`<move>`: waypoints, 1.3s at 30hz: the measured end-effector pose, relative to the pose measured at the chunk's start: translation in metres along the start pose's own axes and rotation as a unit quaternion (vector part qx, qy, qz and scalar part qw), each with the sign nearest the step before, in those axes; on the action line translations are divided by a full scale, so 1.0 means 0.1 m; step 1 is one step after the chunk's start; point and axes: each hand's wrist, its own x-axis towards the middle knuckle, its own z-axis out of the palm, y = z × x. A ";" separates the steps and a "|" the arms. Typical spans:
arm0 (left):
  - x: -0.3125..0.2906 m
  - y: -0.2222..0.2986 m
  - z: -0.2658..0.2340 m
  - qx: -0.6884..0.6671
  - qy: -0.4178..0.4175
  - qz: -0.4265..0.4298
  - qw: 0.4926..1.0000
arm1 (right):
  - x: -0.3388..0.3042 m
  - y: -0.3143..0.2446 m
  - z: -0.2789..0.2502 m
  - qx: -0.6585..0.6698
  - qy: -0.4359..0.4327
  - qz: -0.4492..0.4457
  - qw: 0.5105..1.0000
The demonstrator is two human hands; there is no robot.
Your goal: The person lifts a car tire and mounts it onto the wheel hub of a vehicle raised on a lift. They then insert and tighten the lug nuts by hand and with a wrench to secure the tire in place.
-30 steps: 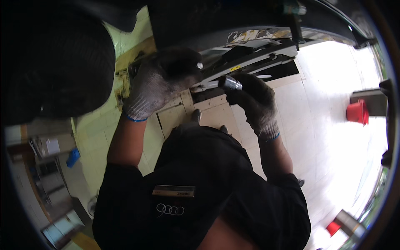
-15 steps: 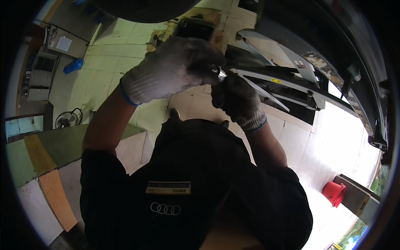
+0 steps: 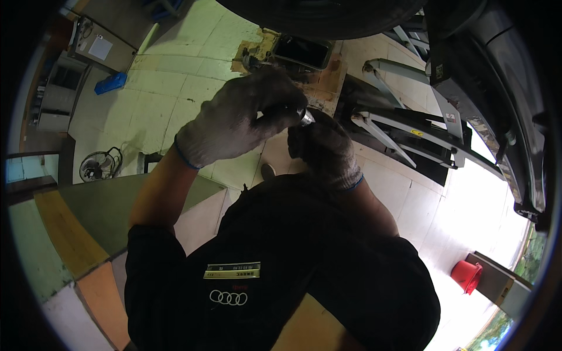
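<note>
Silver metal pc (image 3: 307,118) pokes from gripping L hand (image 3: 241,119), w/ R hand (image 3: 325,146) curled just beside, can't tell on what.

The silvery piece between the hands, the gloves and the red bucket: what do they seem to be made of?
Silvery piece: probably polished metal, given its bright glints. Gloves: apparently knitted fabric, matte, with ribbing near the wrists. Red bucket: likely smooth plastic, evenly coloured; painted metal is possible.

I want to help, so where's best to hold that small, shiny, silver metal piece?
Probably pinch the small, shiny, silver metal piece around its bare, rounded end, coming from the right: the grey-gloved left hand crowds its left end, while the bright part pokes out rightward.
</note>
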 end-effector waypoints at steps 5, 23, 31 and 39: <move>-0.08 -0.31 -0.23 -0.043 -0.011 0.044 0.998 | 0.22 0.14 0.11 0.009 -0.002 0.032 0.999; 0.30 -2.44 -0.19 -0.425 0.220 -0.301 0.825 | 1.94 -1.39 -0.02 -0.279 -0.067 -0.520 0.805; 0.91 -4.26 0.91 -0.490 0.113 -0.247 0.829 | 2.69 -3.17 1.15 -0.620 0.243 -0.713 0.220; 1.39 -4.25 0.64 -0.845 0.043 -0.168 0.506 | 3.13 -3.04 1.08 -0.592 0.262 -0.756 0.095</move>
